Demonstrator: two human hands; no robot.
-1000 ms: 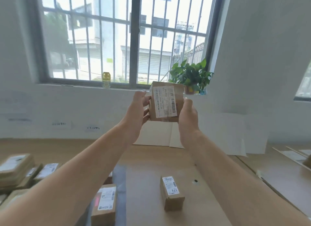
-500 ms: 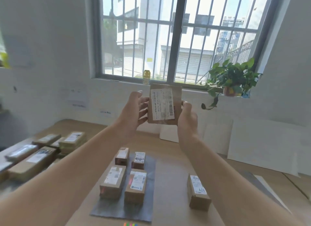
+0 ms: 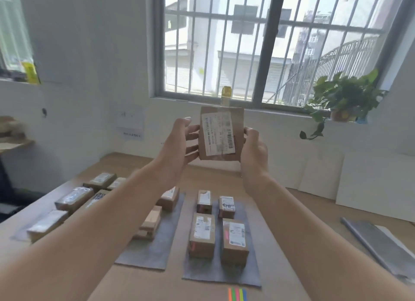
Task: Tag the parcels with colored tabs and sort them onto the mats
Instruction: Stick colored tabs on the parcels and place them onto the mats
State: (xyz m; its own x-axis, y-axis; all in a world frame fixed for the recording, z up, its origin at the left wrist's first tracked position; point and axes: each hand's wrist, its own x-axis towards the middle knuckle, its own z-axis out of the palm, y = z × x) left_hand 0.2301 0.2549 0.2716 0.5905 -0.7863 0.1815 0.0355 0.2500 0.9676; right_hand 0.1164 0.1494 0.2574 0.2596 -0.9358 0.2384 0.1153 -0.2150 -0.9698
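hands: left hand (image 3: 179, 141) and right hand (image 3: 254, 148) grip raised parcel (image 3: 221, 135).

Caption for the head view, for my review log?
Left hand and right hand hold a labelled parcel upright before the barred window, above grey mats of sorted parcels and colored tabs.

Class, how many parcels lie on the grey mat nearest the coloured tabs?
4 on the mat: far-left parcel, far-right parcel, near-left parcel, near-right parcel. None appears hidden.

Matt brown cardboard parcel (image 3: 221, 133) with white paper label (image 3: 218, 133), smooth wooden table (image 3: 289, 202), matt grey mats (image 3: 221, 276)
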